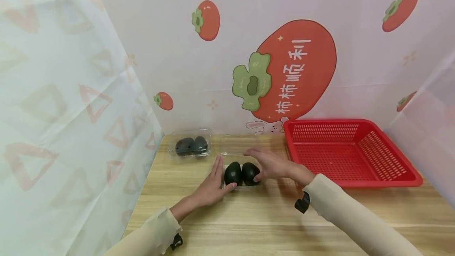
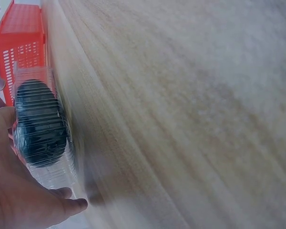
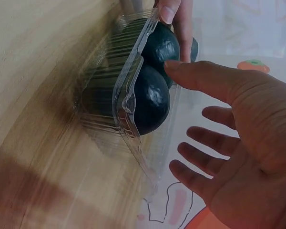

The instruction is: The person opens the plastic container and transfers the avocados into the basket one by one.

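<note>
A clear plastic clamshell box [image 3: 102, 107] stands on the table with its lid [image 1: 237, 144] laid back toward the wall. Two dark green, smooth fruits like avocados, a left one [image 1: 233, 174] and a right one [image 1: 250, 173], sit side by side in it. My left hand [image 1: 211, 188] lies along the box's left side, fingers extended and thumb near the front rim. Over the right end, my right hand [image 1: 273, 164] has its fingers spread and its thumb tip at the right fruit. Neither hand is curled round anything.
Another clear box [image 1: 173, 153] with two dark fruits stands at the back left. At the right is a red perforated plastic basket [image 1: 355, 183]. A white printed sheet [image 1: 177, 50] hangs behind the wooden table [image 1: 234, 224].
</note>
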The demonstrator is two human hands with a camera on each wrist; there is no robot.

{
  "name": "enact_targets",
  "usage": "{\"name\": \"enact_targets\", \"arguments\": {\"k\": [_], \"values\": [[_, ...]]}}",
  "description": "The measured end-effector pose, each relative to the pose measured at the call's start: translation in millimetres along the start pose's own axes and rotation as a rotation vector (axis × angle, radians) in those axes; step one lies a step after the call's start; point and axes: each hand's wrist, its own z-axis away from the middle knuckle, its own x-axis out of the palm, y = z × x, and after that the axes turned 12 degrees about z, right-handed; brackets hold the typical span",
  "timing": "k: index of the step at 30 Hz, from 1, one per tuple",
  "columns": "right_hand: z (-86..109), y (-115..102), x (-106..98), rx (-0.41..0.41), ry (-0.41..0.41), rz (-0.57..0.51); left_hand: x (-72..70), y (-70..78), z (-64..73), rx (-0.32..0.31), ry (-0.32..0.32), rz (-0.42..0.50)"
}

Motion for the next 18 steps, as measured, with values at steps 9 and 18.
{"name": "enact_targets", "arguments": {"k": [9,18], "values": [[-6.7,-2,-2,-0.036,-0.088,0.028,-1.2,1.1,0.2,-0.002,-0.010,0.001],[-13.9,-1,2,-0.031,-0.158,0.027,-1.1,0.6,1.0,0.004,0.000,0.007]]}}
